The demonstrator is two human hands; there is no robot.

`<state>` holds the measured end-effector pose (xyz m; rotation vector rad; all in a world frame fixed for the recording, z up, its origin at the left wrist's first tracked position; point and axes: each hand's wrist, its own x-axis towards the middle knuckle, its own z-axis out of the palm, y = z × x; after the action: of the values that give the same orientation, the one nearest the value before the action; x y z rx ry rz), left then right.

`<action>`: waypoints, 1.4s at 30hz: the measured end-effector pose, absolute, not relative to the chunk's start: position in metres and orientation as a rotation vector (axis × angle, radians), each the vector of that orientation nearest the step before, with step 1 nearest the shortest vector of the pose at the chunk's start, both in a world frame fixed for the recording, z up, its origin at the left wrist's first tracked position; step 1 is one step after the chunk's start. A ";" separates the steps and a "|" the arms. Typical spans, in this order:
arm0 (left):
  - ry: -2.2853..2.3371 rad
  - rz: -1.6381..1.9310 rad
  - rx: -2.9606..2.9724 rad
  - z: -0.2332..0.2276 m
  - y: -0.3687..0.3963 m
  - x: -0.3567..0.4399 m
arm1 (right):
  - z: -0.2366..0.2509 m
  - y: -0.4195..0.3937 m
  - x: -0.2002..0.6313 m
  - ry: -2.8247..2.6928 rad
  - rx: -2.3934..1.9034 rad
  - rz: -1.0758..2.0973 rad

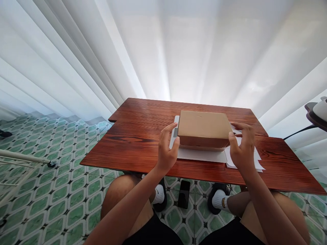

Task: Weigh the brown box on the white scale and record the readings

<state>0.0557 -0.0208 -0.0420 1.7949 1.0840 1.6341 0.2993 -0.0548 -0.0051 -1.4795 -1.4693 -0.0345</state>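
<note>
Left hand (167, 148) and right hand (242, 147) clasped around opposite ends of the cardboard box (203, 128), forearms angled inward, fingers curled.

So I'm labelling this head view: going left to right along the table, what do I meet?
Left hand → cardboard box → right hand → white papers at the box's right.

Plain tan-brown cardboard box (203, 127) on white sheets (204, 156). Reddish-brown table (133, 146), dark wood grain. Green-and-white patterned floor tiles (58, 190) at near left. White curtain (163, 47) at far side. Black phone (184, 194) on tiles.
</note>
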 end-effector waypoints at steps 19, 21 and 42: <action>1.260 1.300 1.546 -0.056 -0.002 0.076 | -0.024 -0.049 0.324 -1.485 -1.909 0.448; 1.252 1.300 1.543 -0.055 -0.003 0.077 | -0.022 -0.050 0.323 -1.505 -1.890 0.437; 1.248 1.290 1.709 -0.053 -0.004 0.073 | -0.017 -0.052 0.319 -1.495 -1.890 0.333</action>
<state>0.0735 -0.0040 -0.0529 1.7094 1.2481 1.2904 0.3195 -0.0520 -0.0170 -1.8898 -1.4954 0.3330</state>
